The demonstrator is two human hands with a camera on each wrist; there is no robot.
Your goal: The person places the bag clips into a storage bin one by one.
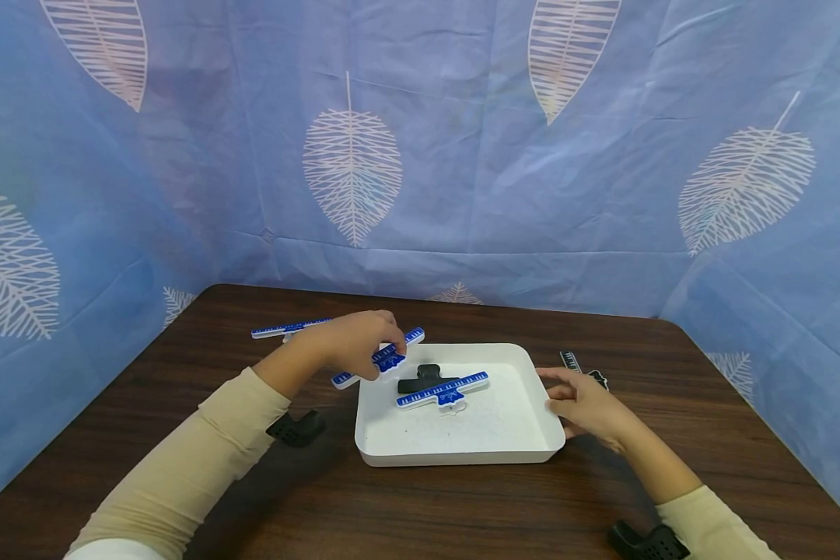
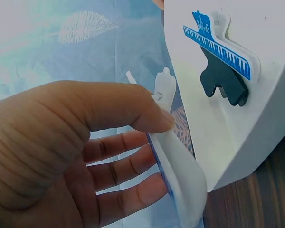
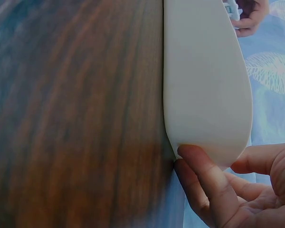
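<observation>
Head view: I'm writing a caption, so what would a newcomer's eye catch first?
The white tray stands out at lower centre on the dark table, with a blue-and-white clip and a black clip inside. At its far left corner, the left hand pinches another blue-and-white clip, while the right hand grips its right side. Behind hangs a blue cloth with pale leaf prints.

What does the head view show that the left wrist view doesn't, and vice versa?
Head only: a black-and-white clip partly behind the right hand; a far-left blue-and-white clip on the brown table.
Left wrist only: the held blue-and-white clip's plain white back.
Both: the left hand pinching that clip; a white rectangular tray with a black clip and third blue-and-white clip.
</observation>
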